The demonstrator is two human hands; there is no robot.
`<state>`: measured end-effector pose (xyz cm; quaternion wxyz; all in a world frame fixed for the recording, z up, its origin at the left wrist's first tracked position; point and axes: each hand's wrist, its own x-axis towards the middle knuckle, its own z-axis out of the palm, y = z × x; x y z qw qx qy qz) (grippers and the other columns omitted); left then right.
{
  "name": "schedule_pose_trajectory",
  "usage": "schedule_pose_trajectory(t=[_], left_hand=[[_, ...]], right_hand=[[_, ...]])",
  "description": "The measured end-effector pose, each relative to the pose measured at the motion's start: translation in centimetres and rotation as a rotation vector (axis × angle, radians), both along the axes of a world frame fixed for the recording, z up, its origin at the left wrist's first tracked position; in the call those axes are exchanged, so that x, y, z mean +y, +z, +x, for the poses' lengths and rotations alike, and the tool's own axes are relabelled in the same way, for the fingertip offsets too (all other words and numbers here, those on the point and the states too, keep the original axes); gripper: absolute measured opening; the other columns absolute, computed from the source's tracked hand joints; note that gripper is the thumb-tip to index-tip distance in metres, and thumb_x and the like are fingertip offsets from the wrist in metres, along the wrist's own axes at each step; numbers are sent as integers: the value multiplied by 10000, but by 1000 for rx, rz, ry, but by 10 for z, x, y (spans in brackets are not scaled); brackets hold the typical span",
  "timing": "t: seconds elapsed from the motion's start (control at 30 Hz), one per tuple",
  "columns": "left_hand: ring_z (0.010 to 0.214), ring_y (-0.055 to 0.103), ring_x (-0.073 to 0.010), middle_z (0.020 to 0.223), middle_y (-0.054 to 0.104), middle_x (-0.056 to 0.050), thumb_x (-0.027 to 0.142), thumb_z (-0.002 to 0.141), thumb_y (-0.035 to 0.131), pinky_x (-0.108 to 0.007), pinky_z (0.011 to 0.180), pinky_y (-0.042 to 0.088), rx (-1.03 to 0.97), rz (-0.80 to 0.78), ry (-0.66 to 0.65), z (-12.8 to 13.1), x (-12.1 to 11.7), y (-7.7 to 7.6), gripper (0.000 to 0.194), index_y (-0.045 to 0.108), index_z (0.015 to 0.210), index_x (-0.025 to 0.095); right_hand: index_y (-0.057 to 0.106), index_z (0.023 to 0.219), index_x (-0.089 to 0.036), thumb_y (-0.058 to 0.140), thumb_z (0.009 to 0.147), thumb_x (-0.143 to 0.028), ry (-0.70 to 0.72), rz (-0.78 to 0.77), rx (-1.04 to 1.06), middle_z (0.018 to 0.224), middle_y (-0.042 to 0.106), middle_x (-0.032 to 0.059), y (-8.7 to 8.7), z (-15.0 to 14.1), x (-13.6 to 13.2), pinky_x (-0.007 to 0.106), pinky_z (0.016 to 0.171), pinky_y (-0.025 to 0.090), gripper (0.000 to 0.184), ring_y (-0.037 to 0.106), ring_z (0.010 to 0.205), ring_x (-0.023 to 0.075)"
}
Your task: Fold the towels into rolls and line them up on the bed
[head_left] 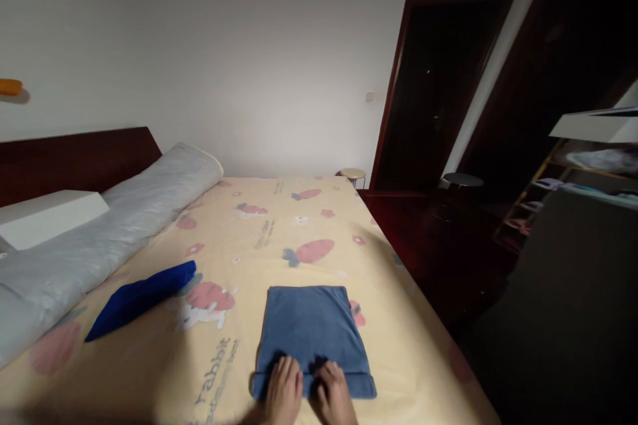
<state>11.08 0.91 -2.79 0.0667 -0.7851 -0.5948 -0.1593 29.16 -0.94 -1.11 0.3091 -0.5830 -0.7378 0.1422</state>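
Observation:
A blue-grey cloth [309,319] lies flat and roughly square on the bed. Its near edge is turned over into a narrow folded or rolled band. My left hand [286,385] rests on this band left of the middle, fingers bent over it and close together. Just to the right, my right hand [333,388] grips the same band with curled fingers, its thumb towards the left hand. The fingertips are partly hidden against the cloth. A small tag [355,309] sticks out at the cloth's right edge.
Beneath lies a yellow printed bedsheet [259,246]. A folded bright blue cloth [142,299] is to the left. Behind it stretch a long grey roll [124,226] and a white box [54,216]. Stools [353,174] and a shelf rack [528,202] stand beyond the bed's right edge.

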Motion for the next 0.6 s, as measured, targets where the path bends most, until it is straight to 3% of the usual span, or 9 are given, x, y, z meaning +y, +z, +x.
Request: schedule_pose_trajectory(t=[0.07,0.13,0.27,0.33,0.4,0.5,0.6], left_hand=[[1104,648,-194,1155,729,-41,230,929,393,-334,934,525,-33,50,-67,15,5,-13,334,678,1100,272],[1094,647,-200,1140,727,-32,230,923,414,-343,925,520,-39,68,-54,8,9,-17,303,682,1055,281],[1081,617,-227,1069,711,-28,232,940,400,-397,944,462,2,78,119,-37,11,1,286,679,998,262],[1064,603,-234,1036,701,-34,207,932,398,-414,939,437,13,52,189,-42,10,9,294,673,1024,252],[1043,600,-226,1050,699,-32,159,897,417,-406,931,427,-9,7,201,-25,12,6,321,663,1078,258],[1085,592,-223,1154,694,-34,141,836,466,-385,943,430,-51,-5,118,12,19,-11,378,651,1140,270],[1110,586,-223,1182,687,-45,168,836,468,-365,940,443,-71,32,54,15,26,-22,373,649,1149,260]], right_hand=[[630,811,-234,431,835,-175,-38,-15,-17,890,661,58,0,-18,9,382,819,473,209,609,875,227],[628,831,-235,409,851,-158,-138,-34,-52,933,661,70,-1,-7,11,388,837,461,233,603,903,234],[625,965,-244,364,895,-180,-288,-73,-96,954,653,86,-5,58,3,387,835,450,278,593,895,242],[623,1003,-251,369,876,-160,-330,-72,-158,976,659,92,-6,66,2,431,882,425,298,587,929,264],[611,1076,-269,386,849,-132,-296,-49,-199,1052,662,90,-5,46,8,473,945,380,348,575,1009,278],[588,1152,-296,414,844,-137,-104,-62,-178,1141,656,67,-3,2,22,435,941,379,388,570,1051,255],[572,1204,-288,426,848,-149,-116,-108,-169,1195,646,70,-4,1,32,411,892,397,409,571,1051,260]])
